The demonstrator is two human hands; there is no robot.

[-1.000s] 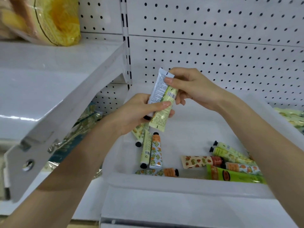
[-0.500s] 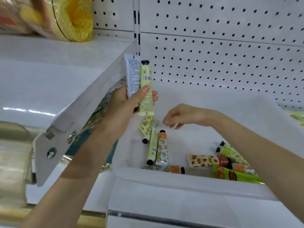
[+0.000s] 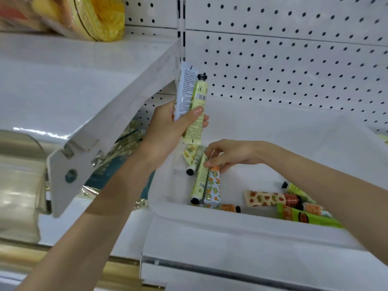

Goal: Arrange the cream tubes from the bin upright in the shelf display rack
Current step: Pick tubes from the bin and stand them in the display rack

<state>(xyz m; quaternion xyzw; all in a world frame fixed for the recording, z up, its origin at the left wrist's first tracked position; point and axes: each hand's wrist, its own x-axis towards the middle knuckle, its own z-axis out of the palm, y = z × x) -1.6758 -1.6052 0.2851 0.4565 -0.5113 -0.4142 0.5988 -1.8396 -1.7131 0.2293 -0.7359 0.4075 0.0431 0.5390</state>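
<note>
A white plastic bin [image 3: 210, 215] held loose cream tubes on its floor: a pale green black-capped tube [image 3: 199, 181] touching a floral orange-capped tube [image 3: 214, 185], and a strawberry-printed tube [image 3: 266, 198] well apart to their right. A white metal upper shelf [image 3: 63, 80] carried a yellow plastic bag [image 3: 105, 19].

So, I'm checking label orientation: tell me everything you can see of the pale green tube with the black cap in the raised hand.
The pale green tube looks like soft plastic, with a black cap on top and its flat crimped end down. A barcode and small print face the camera. It stands upright, gripped by the left hand, thumb across it, against a white tube, above the bin.
</note>
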